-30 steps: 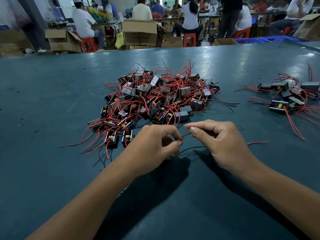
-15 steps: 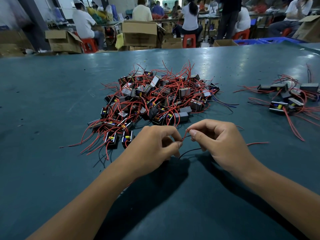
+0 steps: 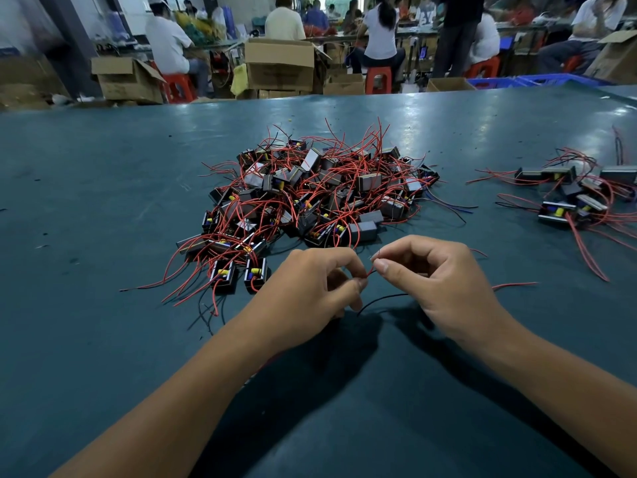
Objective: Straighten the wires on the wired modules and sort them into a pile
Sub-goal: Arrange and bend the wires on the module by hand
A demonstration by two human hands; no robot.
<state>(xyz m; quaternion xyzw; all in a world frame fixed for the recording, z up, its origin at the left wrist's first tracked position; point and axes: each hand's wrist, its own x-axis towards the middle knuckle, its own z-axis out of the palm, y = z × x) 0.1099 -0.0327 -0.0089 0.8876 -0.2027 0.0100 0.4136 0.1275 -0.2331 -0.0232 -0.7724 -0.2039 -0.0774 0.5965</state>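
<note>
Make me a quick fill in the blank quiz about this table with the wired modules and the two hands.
1. Both hands pinch a short wire colored ____.
2. The big tangled pile lies ____ the hands, farther from the camera.
3. The smaller pile lies toward the ____ hand's side.
4. The left hand is curled, hiding any ____ it holds.

Missing words: red; beyond; right; module

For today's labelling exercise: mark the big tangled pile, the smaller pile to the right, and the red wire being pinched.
big tangled pile (image 3: 320, 198), head view, pile's middle.
smaller pile (image 3: 572, 198), head view, central modules.
red wire (image 3: 369, 272), head view, stretch between both hands.
</note>
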